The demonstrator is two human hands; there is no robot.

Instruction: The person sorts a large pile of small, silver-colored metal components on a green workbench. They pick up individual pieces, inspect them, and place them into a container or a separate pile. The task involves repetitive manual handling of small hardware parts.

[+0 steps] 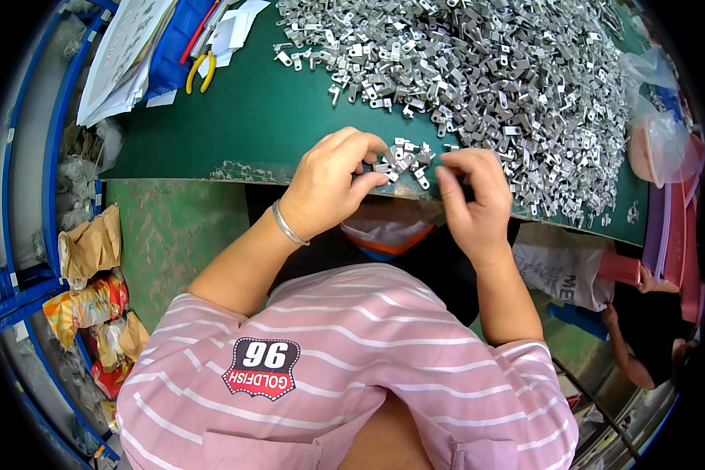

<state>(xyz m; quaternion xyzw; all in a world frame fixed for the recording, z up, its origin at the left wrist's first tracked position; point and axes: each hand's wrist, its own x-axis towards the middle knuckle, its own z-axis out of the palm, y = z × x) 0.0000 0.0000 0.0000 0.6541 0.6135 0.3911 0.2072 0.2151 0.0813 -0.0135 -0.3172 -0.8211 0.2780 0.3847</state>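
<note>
Small silvery metal brackets, bent and with holes, lie in a little cluster (409,159) at the near edge of the green table. My left hand (327,186) reaches in from the left with its fingers curled. A bracket (391,157) shows at its thumb and index tips and seems to be held there, partly hidden. To the right of the cluster, my right hand (479,197) is bent with thumb and fingers apart. Nothing shows between them. Behind and right of both hands spreads a large heap of the same brackets (517,102).
Yellow-handled pliers (201,73), a blue bin (172,55) and papers (121,59) lie at the far left of the table (235,133). Blue shelving (51,149) stands left. A lined container (388,231) sits beneath the edge. At right are plastic bags (666,141) and another person's arm (625,352).
</note>
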